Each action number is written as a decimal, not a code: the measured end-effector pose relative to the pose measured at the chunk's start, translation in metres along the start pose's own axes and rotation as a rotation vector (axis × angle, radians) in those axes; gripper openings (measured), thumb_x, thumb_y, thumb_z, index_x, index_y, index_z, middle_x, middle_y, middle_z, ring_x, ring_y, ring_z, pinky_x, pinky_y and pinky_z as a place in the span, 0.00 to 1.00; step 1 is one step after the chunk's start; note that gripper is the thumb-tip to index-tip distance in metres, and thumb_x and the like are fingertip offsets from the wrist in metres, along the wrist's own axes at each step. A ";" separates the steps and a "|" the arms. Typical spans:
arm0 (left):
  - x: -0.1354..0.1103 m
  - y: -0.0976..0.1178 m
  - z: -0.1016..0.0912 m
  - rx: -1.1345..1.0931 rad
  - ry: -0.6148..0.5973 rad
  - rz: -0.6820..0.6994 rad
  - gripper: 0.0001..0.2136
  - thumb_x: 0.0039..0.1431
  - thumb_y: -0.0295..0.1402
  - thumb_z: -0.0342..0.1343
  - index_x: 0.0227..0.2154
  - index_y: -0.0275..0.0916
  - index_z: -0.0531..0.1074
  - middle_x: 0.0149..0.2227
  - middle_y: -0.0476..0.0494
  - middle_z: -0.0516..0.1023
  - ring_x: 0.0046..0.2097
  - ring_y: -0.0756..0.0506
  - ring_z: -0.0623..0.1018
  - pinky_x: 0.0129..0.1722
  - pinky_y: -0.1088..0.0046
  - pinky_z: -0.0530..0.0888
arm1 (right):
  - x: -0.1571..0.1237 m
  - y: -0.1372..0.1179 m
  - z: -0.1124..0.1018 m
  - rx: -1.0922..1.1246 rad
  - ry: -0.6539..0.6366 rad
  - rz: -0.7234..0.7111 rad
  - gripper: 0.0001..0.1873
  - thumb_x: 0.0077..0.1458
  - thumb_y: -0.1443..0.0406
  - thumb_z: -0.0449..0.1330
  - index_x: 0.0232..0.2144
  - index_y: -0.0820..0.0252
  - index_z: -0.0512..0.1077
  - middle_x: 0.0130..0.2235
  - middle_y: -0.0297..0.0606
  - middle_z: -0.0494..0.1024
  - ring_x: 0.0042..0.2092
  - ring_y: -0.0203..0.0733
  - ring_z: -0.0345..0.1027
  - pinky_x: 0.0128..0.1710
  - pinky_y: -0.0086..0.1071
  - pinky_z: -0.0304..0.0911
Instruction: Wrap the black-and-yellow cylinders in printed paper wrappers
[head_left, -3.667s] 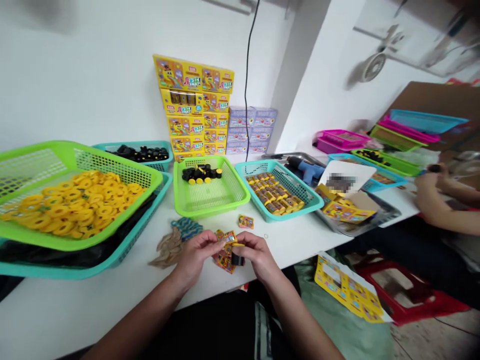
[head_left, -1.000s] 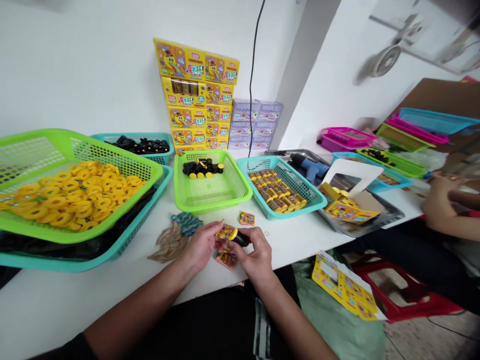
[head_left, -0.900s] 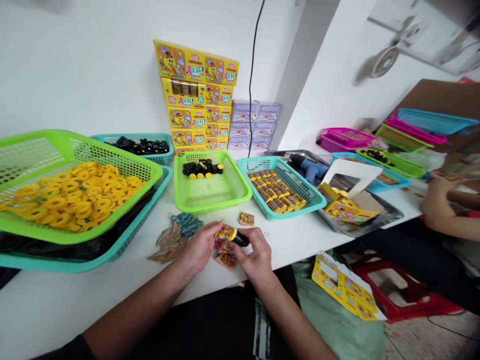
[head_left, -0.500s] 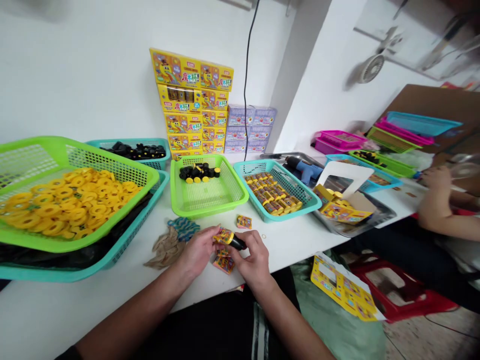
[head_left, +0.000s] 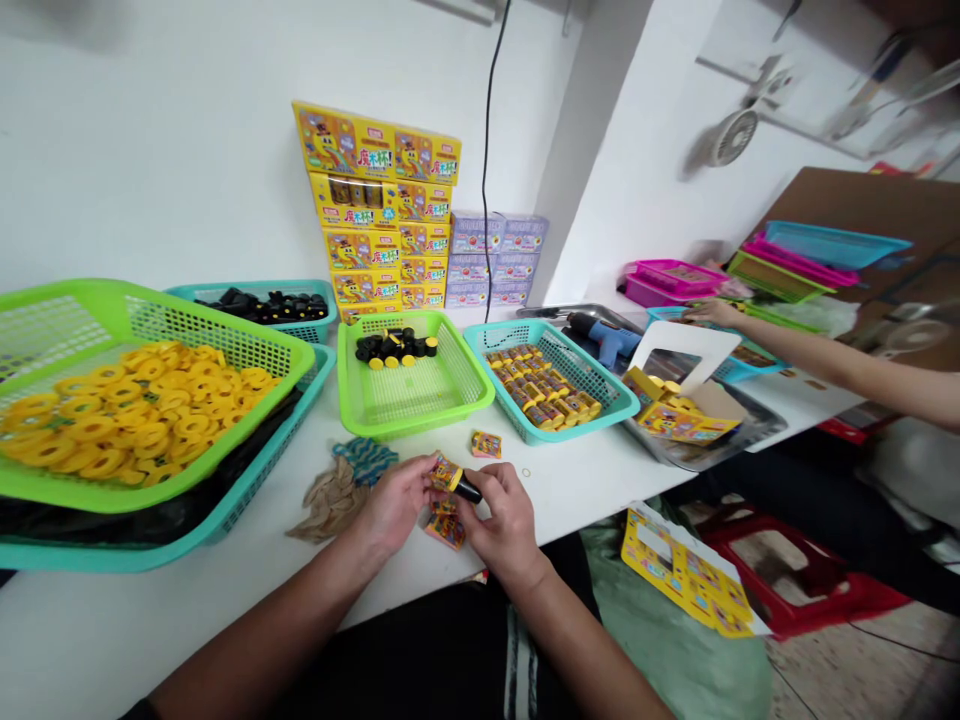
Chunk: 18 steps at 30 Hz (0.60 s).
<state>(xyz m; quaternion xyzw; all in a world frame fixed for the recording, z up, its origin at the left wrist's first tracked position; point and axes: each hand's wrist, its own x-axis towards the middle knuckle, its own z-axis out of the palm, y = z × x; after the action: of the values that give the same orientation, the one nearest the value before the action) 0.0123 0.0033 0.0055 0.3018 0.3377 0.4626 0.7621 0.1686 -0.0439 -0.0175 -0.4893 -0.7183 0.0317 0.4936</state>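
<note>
Both hands hold one small labelled cylinder [head_left: 448, 474], with a colourful printed wrap, a yellow band and a black end. My left hand [head_left: 401, 500] pinches its printed end. My right hand [head_left: 501, 515] has its fingers closed around the black end. Beneath the hands, a stack of printed labels [head_left: 446, 527] lies on the white table, partly covered by them. Another small label stack [head_left: 486, 445] sits just beyond my right hand. Left of my left hand lie a beige cloth glove [head_left: 330, 500] and a blue patterned cloth [head_left: 366, 460].
Ahead, a green basket [head_left: 412, 405] holds black-and-yellow pieces, and a teal basket [head_left: 585, 372] holds rows of labelled cylinders. Yellow rings fill a green basket [head_left: 45, 490] at left. A glue gun [head_left: 611, 340] and an opened box [head_left: 690, 415] are at right, near a co-worker's arm [head_left: 817, 350].
The co-worker's arm has stretched forward to the baskets at the far right. My hands keep hold of the cylinder, its position nearly unchanged. The view has shifted slightly.
</note>
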 end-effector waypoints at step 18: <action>-0.006 -0.001 0.006 -0.009 0.027 0.069 0.10 0.46 0.36 0.67 0.28 0.34 0.77 0.31 0.43 0.78 0.34 0.46 0.76 0.31 0.72 0.71 | 0.005 -0.006 -0.004 -0.151 -0.051 -0.090 0.16 0.57 0.70 0.57 0.49 0.58 0.70 0.36 0.41 0.69 0.36 0.44 0.67 0.34 0.36 0.69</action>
<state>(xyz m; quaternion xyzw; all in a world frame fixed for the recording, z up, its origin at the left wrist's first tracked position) 0.0152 -0.0030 0.0096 0.3037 0.3352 0.4943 0.7423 0.1672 -0.0455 -0.0086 -0.4916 -0.7520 -0.0323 0.4378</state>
